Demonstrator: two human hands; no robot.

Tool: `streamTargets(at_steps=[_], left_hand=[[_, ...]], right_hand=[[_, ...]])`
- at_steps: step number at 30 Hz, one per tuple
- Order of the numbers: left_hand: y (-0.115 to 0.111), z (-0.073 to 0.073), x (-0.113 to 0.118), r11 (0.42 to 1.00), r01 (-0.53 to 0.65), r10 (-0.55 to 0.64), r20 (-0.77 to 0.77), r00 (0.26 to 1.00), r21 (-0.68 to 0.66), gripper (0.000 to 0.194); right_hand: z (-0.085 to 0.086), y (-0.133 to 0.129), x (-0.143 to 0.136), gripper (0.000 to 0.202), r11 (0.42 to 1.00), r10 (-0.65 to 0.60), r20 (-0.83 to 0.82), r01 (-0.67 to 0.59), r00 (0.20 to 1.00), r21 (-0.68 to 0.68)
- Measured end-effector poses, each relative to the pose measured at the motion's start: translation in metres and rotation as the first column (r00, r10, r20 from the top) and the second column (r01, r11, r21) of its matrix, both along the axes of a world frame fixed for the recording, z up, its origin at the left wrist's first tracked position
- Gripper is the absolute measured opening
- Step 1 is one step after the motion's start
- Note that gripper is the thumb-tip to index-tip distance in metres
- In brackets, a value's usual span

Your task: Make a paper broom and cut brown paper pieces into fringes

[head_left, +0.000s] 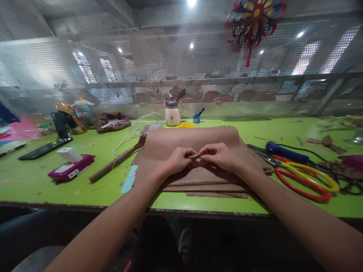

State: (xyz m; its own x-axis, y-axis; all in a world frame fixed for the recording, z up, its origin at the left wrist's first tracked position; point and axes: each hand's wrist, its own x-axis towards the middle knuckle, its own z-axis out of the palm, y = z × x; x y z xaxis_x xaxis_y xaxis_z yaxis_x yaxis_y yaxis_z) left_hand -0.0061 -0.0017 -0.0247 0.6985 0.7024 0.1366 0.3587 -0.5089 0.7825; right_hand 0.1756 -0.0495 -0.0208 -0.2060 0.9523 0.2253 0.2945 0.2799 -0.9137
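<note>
A stack of brown sheets [195,138] lies at the middle of the green table, its top sheet curled over at the far edge. Above the stack, my left hand [180,160] is closed in a pinch on a small brown strip [194,156]. My right hand [217,155] pinches the same strip from the right, its fingertips close to those of the left. The strip is small, and the fingers partly cover it.
Red and yellow scissors [302,185] and a blue-handled tool [287,152] lie on the right. Left are a brown rod [113,165], a purple power strip [70,169] and a phone [45,148]. Behind the stack stand a white jar [172,115] and a small blue bottle [196,118].
</note>
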Motion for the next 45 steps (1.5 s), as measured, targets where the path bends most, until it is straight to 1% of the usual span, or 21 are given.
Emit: streamTargets(at_steps=[4,6,8,11,14,20,22,29,32,36,41,45], left_hand=[[0.000,0.001,-0.001,1.000,0.019,-0.019,0.002,1.000,-0.008,0.027],[-0.001,0.003,-0.003,0.998,0.057,-0.056,0.030,0.998,-0.026,0.030],[-0.003,0.007,-0.004,0.991,0.095,-0.089,0.063,0.994,-0.097,0.032],[-0.007,0.012,-0.004,0.975,0.101,-0.084,0.093,0.992,-0.199,0.026],[-0.007,0.013,-0.003,0.980,0.093,-0.082,0.067,0.994,-0.177,0.033],[0.004,0.002,-0.002,0.988,0.098,-0.096,0.015,0.995,-0.117,0.031],[0.005,0.001,-0.003,0.990,0.103,-0.103,0.004,0.995,-0.102,0.032],[0.000,0.006,-0.003,0.991,0.121,-0.122,-0.007,0.993,-0.049,0.031],[-0.002,0.006,-0.002,0.986,0.130,-0.129,0.023,0.991,-0.102,0.031],[0.000,0.002,-0.002,0.972,0.139,-0.127,0.071,0.989,-0.189,0.032],[0.002,-0.002,-0.002,0.969,0.138,-0.120,0.095,0.988,-0.206,0.032],[0.002,-0.002,-0.002,0.963,0.147,-0.125,0.108,0.986,-0.227,0.032]], right_hand=[[-0.001,0.000,0.001,0.019,0.998,-0.036,0.045,0.034,0.998,0.056],[0.000,0.000,0.001,0.018,0.996,-0.053,0.054,0.048,0.997,0.080],[0.000,-0.001,0.000,0.016,0.993,-0.065,0.072,0.058,0.995,0.103],[0.000,-0.001,0.000,0.015,0.987,-0.083,0.105,0.067,0.991,0.147],[-0.001,0.000,0.000,0.014,0.982,-0.087,0.128,0.063,0.988,0.180],[-0.003,0.001,0.001,0.012,0.970,-0.095,0.191,0.048,0.977,0.240],[-0.003,0.001,0.002,0.013,0.971,-0.091,0.209,0.040,0.974,0.236],[0.000,0.001,0.005,0.015,0.976,-0.087,0.254,0.031,0.963,0.215],[0.002,0.000,0.006,0.016,0.978,-0.087,0.266,0.031,0.960,0.207],[0.003,-0.001,0.005,0.019,0.975,-0.099,0.279,0.036,0.955,0.221],[-0.001,0.000,0.003,0.018,0.967,-0.115,0.247,0.052,0.962,0.248],[-0.005,0.002,0.002,0.016,0.962,-0.137,0.238,0.072,0.962,0.262]])
